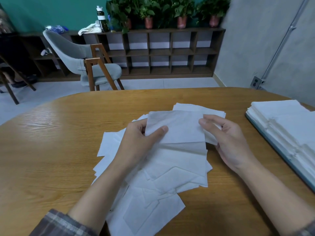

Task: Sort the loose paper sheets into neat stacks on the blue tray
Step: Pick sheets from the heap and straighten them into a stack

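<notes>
A loose pile of white paper sheets (pixel 163 178) lies spread over the middle of the wooden table. Above it I hold one white sheet (pixel 177 126) lifted off the pile. My left hand (pixel 138 142) pinches its left edge with the thumb on top. My right hand (pixel 228 138) grips its right edge, fingers curled over another small sheet (pixel 210 137) beneath. At the right edge stands the blue tray (pixel 279 160), loaded with neat stacks of white sheets (pixel 289 123).
The oval wooden table (pixel 51 150) has bare surface at the left and far side. Beyond it stand a grey chair (pixel 81 60), a low cubby shelf (pixel 160 53) with potted plants, and a grey wall at the right.
</notes>
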A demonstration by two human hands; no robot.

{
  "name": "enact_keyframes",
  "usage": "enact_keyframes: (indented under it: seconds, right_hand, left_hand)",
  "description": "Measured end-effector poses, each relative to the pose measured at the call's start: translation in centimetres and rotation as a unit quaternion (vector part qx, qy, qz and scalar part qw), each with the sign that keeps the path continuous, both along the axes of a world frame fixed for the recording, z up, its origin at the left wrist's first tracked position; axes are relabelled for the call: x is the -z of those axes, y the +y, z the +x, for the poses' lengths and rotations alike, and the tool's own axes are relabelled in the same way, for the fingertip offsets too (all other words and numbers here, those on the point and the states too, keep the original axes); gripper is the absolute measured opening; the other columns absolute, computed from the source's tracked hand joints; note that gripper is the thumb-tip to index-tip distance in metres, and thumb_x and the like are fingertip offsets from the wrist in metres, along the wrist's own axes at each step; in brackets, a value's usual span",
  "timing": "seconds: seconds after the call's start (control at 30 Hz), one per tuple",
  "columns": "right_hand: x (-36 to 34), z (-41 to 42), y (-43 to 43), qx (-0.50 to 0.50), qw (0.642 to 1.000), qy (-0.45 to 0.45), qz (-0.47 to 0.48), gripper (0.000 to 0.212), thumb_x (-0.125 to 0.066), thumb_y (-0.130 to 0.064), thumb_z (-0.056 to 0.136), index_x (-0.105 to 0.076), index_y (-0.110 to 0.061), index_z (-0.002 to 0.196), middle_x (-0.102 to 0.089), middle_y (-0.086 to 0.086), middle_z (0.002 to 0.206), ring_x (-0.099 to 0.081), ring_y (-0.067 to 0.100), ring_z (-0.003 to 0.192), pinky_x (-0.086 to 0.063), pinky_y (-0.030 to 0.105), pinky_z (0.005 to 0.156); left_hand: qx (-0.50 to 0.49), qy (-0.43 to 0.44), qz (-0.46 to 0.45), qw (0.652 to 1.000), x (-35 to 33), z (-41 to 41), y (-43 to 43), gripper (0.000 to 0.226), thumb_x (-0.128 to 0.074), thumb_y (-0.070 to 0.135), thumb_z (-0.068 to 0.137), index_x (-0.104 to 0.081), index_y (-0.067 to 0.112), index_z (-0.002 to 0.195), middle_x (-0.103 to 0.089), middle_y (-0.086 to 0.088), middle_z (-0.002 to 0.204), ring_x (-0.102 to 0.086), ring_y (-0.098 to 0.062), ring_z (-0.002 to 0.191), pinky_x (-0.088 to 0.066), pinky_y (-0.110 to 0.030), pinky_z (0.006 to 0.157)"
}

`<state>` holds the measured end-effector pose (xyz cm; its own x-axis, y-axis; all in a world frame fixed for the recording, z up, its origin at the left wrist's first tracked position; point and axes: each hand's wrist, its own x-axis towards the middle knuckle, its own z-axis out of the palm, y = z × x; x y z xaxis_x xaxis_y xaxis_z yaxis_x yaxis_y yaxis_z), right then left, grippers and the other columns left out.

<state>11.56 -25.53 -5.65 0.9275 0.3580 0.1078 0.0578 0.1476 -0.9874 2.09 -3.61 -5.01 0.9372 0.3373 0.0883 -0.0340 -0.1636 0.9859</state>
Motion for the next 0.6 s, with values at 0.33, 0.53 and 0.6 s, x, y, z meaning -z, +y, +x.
enact_keyframes:
  seconds: [0.33, 0.53, 0.6]
  right_hand:
    - [0.4, 0.3, -0.5, 0.039, 0.996, -0.014, -0.078, 0.014, -0.073, -0.01, 0.096, -0.081, -0.015, 0.105, -0.081, 0.003, 0.105, -0.078, 0.024, 0.1, -0.056, 0.049, 0.102]
    - [0.3, 0.3, -0.5, 0.044, 0.996, -0.001, -0.072, 0.015, -0.073, -0.008, 0.095, -0.082, -0.014, 0.104, -0.081, 0.004, 0.108, -0.077, 0.025, 0.104, -0.052, 0.055, 0.107]
    - [0.1, 0.1, -0.5, 0.04, 0.996, -0.008, -0.083, 0.015, -0.073, -0.008, 0.095, -0.082, -0.016, 0.103, -0.081, 0.001, 0.106, -0.077, 0.023, 0.103, -0.053, 0.052, 0.106]
  left_hand:
    - [0.061, -0.062, 0.155, 0.984, -0.1, 0.1, 0.8, 0.078, -0.089, 0.018, 0.084, -0.046, 0.047, 0.142, -0.067, 0.008, 0.082, -0.058, -0.021, 0.072, -0.055, -0.038, 0.072]
    - [0.061, -0.049, 0.261, 0.962, 1.1, 0.4, 1.0, 0.023, -0.088, 0.022, 0.086, -0.081, 0.035, 0.104, -0.076, 0.017, 0.105, -0.065, -0.013, 0.1, -0.051, -0.034, 0.08]
    - [0.046, -0.062, 0.248, 0.966, 1.0, 0.4, 0.8, 0.016, -0.087, 0.024, 0.087, -0.083, 0.033, 0.1, -0.077, 0.015, 0.099, -0.063, -0.011, 0.092, -0.049, -0.026, 0.076]
